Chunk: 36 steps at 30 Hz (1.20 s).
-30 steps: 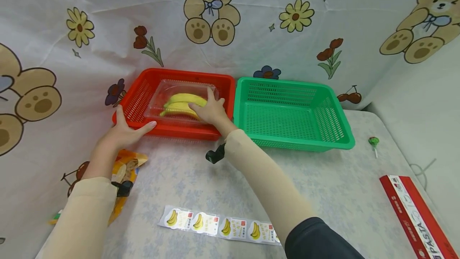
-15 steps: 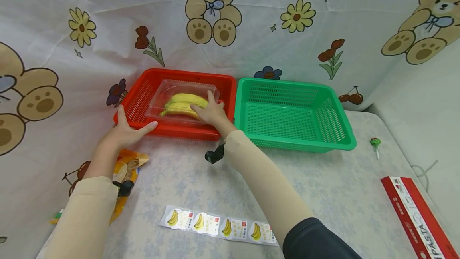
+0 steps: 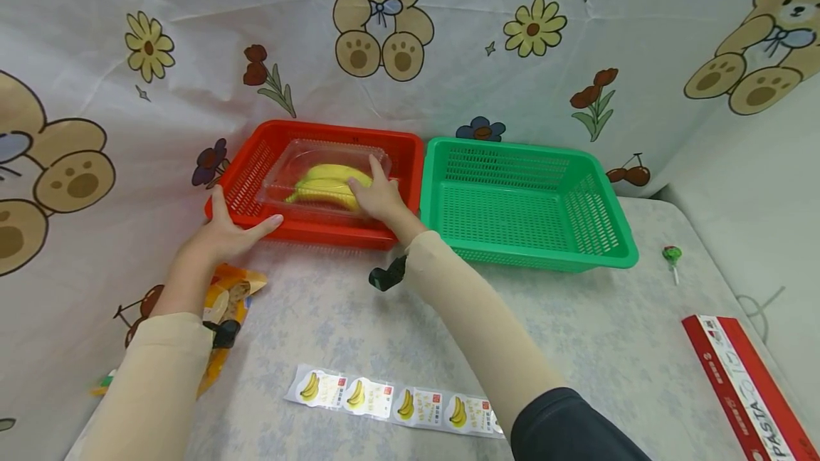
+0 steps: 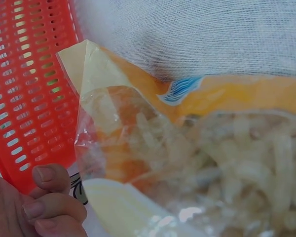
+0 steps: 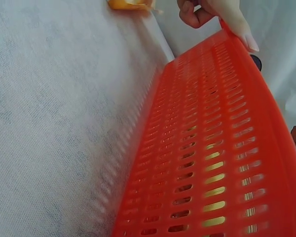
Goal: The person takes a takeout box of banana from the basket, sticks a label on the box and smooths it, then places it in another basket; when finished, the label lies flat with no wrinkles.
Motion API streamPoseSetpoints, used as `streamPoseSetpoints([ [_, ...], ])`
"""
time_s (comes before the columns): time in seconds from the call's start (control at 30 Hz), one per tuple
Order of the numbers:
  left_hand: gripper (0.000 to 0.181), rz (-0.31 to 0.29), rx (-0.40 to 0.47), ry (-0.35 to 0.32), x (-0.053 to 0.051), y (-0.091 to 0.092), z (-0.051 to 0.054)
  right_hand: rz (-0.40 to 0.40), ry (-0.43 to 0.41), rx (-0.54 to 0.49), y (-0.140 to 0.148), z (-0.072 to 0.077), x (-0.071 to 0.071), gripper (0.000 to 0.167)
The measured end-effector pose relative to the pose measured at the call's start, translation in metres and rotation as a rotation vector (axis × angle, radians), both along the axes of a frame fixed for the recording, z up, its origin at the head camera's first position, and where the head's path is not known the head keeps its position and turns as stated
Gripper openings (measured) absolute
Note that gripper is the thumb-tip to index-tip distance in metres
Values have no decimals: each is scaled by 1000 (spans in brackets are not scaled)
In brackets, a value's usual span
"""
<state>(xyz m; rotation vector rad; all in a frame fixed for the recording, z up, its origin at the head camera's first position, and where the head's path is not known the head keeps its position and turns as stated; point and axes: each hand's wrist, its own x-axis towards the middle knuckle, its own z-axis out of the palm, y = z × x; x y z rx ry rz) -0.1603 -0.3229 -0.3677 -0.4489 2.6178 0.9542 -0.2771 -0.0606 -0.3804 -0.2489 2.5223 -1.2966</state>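
Note:
A clear plastic box [image 3: 285, 169] lies inside the red basket [image 3: 333, 237], with yellow bananas [image 3: 329, 183] showing through it. My right hand [image 3: 383, 198] grips the box at its right end, its index finger pointing away and the thumb over the near side. At the basket's front left corner my left hand [image 3: 221, 233] holds the rim, thumb along the front and index finger along the side. Several of its fingers [image 4: 59, 207] are curled under in the left wrist view. The right wrist view catches the left hand [image 5: 212, 12] at the rim but not the right one.
A green basket [image 3: 500, 223] adjoins the red one on the right. By the left forearm lies an orange snack bag [image 3: 224, 297]. A strip of banana-print packets [image 3: 391, 404] lies in front. At right are a lollipop [image 3: 672, 256] and a red PASTA box [image 3: 737, 383].
My right thumb has shifted slightly to the right and away over the plastic box. The box and bananas have moved slightly within the red basket. My left hand stays at the corner.

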Motion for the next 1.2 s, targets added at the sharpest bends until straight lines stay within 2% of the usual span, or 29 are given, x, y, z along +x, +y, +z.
streamPoseSetpoints([
  [0.2, 135, 1, 1, 1, 1, 1, 1, -7, -12, -61, 3, 6, 2, 73],
  [0.4, 135, 2, -12, -5, 1, 2, 2, 6, 5, -107, 10, 19, 4, 75],
  [0.6, 135, -3, -32, -30, 1, 1, 3, 6, 77, -89, 20, 38, 7, 75],
  [0.8, 138, -3, -45, -46, 1, 1, 3, 42, 120, -137, 32, 55, 12, 76],
  [0.97, 139, -9, -49, -49, 1, 1, 3, 79, 120, -174, 42, 66, 19, 76],
  [1.2, 136, -11, -58, -52, 2, 2, 5, 119, 150, -238, 54, 82, 36, 77],
])
